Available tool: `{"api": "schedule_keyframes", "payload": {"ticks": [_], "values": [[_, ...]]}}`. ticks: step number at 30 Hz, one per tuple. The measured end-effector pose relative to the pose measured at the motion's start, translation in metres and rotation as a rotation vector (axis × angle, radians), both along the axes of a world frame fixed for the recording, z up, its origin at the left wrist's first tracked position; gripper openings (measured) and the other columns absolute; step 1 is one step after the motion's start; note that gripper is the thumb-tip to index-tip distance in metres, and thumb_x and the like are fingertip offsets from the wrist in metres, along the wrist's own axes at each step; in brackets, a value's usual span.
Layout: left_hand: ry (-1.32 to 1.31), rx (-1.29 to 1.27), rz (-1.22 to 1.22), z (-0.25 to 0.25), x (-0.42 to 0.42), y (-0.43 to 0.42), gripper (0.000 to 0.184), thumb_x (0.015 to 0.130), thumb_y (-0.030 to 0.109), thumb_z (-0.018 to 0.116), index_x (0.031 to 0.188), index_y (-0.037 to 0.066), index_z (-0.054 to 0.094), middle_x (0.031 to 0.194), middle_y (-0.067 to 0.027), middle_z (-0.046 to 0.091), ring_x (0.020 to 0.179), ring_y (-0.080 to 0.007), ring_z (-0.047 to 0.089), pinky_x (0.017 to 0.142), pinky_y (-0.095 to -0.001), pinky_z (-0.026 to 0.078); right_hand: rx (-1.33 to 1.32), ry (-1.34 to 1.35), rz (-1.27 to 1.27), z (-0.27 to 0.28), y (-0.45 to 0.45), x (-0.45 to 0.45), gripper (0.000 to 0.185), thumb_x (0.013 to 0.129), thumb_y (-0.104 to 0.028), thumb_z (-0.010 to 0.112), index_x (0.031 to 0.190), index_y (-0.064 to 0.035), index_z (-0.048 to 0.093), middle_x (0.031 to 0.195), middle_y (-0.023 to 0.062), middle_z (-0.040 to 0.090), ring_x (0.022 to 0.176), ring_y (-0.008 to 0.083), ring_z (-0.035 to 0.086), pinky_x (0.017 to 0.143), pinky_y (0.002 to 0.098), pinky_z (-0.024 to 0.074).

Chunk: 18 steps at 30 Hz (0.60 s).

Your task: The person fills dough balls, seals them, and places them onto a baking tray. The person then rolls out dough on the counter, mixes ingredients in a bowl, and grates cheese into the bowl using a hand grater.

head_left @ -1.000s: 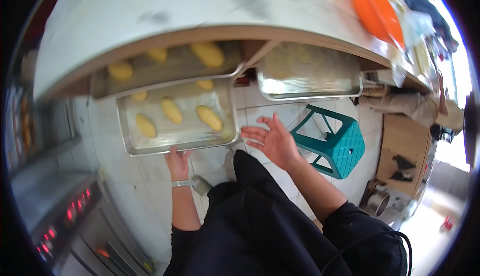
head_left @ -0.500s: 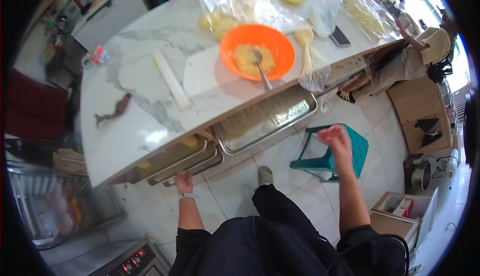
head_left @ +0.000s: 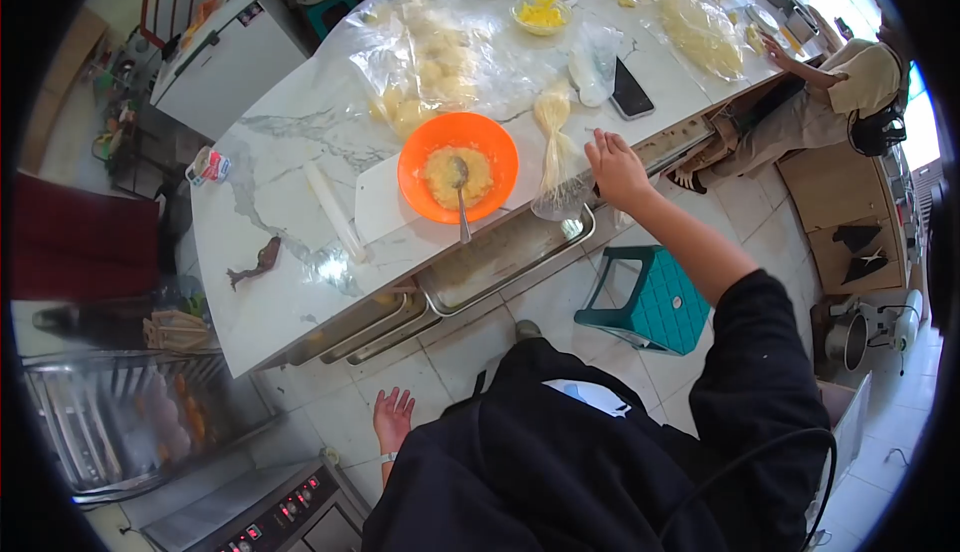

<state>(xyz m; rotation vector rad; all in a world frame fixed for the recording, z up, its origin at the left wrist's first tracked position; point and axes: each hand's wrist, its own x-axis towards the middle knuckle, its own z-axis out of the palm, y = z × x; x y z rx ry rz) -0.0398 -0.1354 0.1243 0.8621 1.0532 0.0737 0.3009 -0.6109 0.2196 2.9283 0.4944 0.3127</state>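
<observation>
My right hand (head_left: 617, 167) is at the counter's front edge with its fingers stretched out and nothing in them. Just left of it lies a pale, brush-like bundle in clear plastic (head_left: 553, 152); a black phone (head_left: 631, 89) is beyond. Low beside my body, my left hand (head_left: 393, 417) hangs over the floor, empty, fingers spread. An orange bowl (head_left: 412, 188) on the counter holds a yellowish mixture, with a metal spoon (head_left: 463, 207) leaning over the near rim. A white board (head_left: 375, 207) lies partly under the bowl.
Below the countertop, a metal tray (head_left: 515, 270) juts out. A green stool (head_left: 660, 302) stands on the floor. Plastic-covered dough pieces (head_left: 440, 57) and a bowl of yellow filling (head_left: 541, 17) are farther back. Another person (head_left: 865, 82) works at the right.
My right hand has risen from above the stool to the counter edge. My left hand has drawn back from the trays under the counter. The view has shifted.
</observation>
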Motion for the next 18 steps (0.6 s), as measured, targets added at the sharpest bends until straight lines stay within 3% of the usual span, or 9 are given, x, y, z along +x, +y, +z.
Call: {"api": "schedule_keyframes", "payload": {"ticks": [2, 6, 8, 10, 12, 13, 14, 16, 18], "values": [[0.035, 0.016, 0.061, 0.008, 0.001, -0.006, 0.052, 0.091, 0.018, 0.044, 0.138, 0.009, 0.025, 0.129, -0.02, 0.04, 0.111, -0.0371, 0.05, 0.092, -0.048, 0.045, -0.417, 0.043, 0.124, 0.014, 0.003, 0.008, 0.046, 0.078, -0.012, 0.05, 0.12, 0.0041, 0.038, 0.113, 0.0213, 0.058, 0.113, 0.0323, 0.052, 0.107, 0.041, 0.0253], [-0.146, 0.129, 0.078, 0.033, 0.012, -0.02, 0.047, 0.091, 0.017, 0.05, 0.134, 0.005, 0.033, 0.123, -0.0188, 0.047, 0.103, -0.0328, 0.055, 0.088, -0.0428, 0.047, -0.363, 0.411, 0.217, 0.048, 0.002, 0.014, 0.047, 0.077, -0.015, 0.053, 0.119, 0.0047, 0.044, 0.091, 0.0175, 0.065, 0.097, 0.0334, 0.059, 0.103, 0.0425, 0.03], [-0.235, 0.316, -0.018, 0.079, 0.034, -0.037, 0.039, 0.091, 0.013, 0.051, 0.127, 0.003, 0.04, 0.111, -0.0161, 0.055, 0.095, -0.0278, 0.059, 0.082, -0.0376, 0.049, -0.306, 0.483, 0.253, 0.042, -0.013, 0.031, 0.049, 0.077, -0.017, 0.053, 0.121, 0.0028, 0.045, 0.097, 0.0166, 0.064, 0.092, 0.0343, 0.06, 0.101, 0.0424, 0.0322], [-0.356, 0.454, -0.139, 0.115, 0.061, -0.027, 0.029, 0.091, 0.008, 0.05, 0.119, 0.001, 0.048, 0.103, -0.0132, 0.059, 0.091, -0.0229, 0.06, 0.079, -0.0324, 0.05, 0.165, 0.339, -0.073, 0.057, -0.009, 0.034, 0.049, 0.072, -0.001, 0.052, 0.121, -0.0012, 0.048, 0.121, 0.0178, 0.052, 0.109, 0.036, 0.051, 0.102, 0.0412, 0.0328], [-0.428, 0.964, -0.203, 0.13, 0.103, 0.002, 0.024, 0.089, 0.005, 0.053, 0.113, 0.0, 0.053, 0.103, -0.0126, 0.061, 0.091, -0.0198, 0.06, 0.08, -0.0295, 0.048, 0.277, -0.037, -0.027, 0.02, -0.019, 0.032, 0.059, 0.071, 0.007, 0.048, 0.129, 0.0029, 0.036, 0.131, 0.021, 0.042, 0.126, 0.0368, 0.035, 0.107, 0.0384, 0.0279], [-0.326, 1.264, -0.329, 0.142, 0.122, 0.029, 0.026, 0.088, 0.004, 0.055, 0.113, -0.002, 0.053, 0.106, -0.0145, 0.06, 0.096, -0.0222, 0.059, 0.086, -0.0296, 0.045, 0.372, 0.264, -0.195, -0.024, -0.032, 0.028, 0.06, 0.071, 0.006, 0.049, 0.13, 0.0044, 0.033, 0.133, 0.0218, 0.04, 0.128, 0.0373, 0.032, 0.106, 0.0405, 0.0293], [-0.337, 1.602, -0.369, 0.166, 0.151, 0.047, 0.031, 0.085, 0.004, 0.058, 0.115, -0.002, 0.053, 0.11, -0.0165, 0.058, 0.102, -0.0274, 0.057, 0.09, -0.0331, 0.044, 0.167, 0.022, 0.013, -0.033, -0.03, 0.01, 0.062, 0.071, 0.008, 0.048, 0.131, 0.0009, 0.033, 0.131, 0.0268, 0.041, 0.116, 0.0379, 0.047, 0.097, 0.0435, 0.0388], [-0.261, 2.019, -0.404, 0.181, 0.204, 0.09, 0.039, 0.081, 0.009, 0.063, 0.118, 0.001, 0.052, 0.116, -0.0164, 0.055, 0.108, -0.0312, 0.053, 0.091, -0.0364, 0.043, 0.443, 0.293, -0.268, -0.014, -0.025, 0.0, 0.058, 0.073, 0.004, 0.056, 0.128, -0.0018, 0.04, 0.128, 0.0233, 0.046, 0.096, 0.0327, 0.061, 0.081, 0.0404, 0.0485], [-0.207, 2.073, -0.56, 0.173, 0.242, 0.128, 0.041, 0.08, 0.012, 0.065, 0.117, 0.002, 0.052, 0.116, -0.0153, 0.055, 0.107, -0.0313, 0.053, 0.089, -0.0363, 0.044, 0.612, 0.178, -0.308, -0.002, -0.026, -0.017, 0.051, 0.073, -0.001, 0.062, 0.122, -0.0024, 0.046, 0.118, 0.0208, 0.053, 0.083, 0.0273, 0.063, 0.073, 0.036, 0.0491]]}}
